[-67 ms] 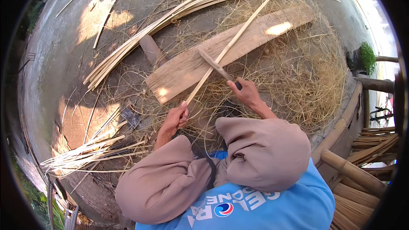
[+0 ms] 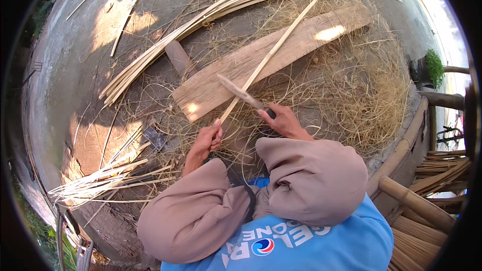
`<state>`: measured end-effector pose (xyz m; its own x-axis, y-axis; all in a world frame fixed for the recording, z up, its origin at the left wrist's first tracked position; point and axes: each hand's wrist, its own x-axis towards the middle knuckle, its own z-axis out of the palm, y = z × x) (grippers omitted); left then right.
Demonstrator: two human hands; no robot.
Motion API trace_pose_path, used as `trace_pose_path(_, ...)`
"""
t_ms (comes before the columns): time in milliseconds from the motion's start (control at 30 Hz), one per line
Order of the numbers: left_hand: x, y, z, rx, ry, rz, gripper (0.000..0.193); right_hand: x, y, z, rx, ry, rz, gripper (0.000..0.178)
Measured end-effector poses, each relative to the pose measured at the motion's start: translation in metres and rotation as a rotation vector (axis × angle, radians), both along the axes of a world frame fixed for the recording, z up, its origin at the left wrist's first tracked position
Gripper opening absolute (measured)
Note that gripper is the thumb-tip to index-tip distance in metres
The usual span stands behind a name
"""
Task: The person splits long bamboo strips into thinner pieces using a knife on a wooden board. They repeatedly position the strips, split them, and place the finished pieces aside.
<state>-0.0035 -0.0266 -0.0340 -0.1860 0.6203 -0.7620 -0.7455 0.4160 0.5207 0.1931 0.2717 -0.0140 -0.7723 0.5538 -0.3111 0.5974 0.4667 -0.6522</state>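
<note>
Pale strips (image 2: 113,180) lie heaped at lower left. Near center, the left hand (image 2: 206,141) grips the lower part of a long strip (image 2: 280,45) slanting over a wooden board (image 2: 208,90) toward upper right; the right hand (image 2: 286,122), fingers wrapped round its handle, holds a knife (image 2: 253,101) across it. Tangled shavings (image 2: 371,110) spread at right.

Shirt (image 2: 351,241): bright blue, lower centre
Letters (image 2: 245,249): white, bold
Emblem (image 2: 262,247): round; red, white, blue
Trousers (image 2: 314,185): loose, creased, greyish brown
</note>
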Motion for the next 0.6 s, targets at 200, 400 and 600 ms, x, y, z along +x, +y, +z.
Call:
trace_pose_path(200,-0.001,0.011,-0.001,0.047,-0.088,-0.018,0.049,-0.005,-0.019,-0.025,0.218,0.132,0.348,0.052)
trace_pose_path(400,0.009,-0.033,0.004,0.022,-0.149,0.049,0.048,0.056,0.153,0.008,0.146,0.025,-0.652,0.065)
trace_pose_path(600,0.002,-0.018,0.003,-0.013,-0.224,0.082,0.048,0.022,0.02,0.001,0.077,0.06,-0.173,0.06)
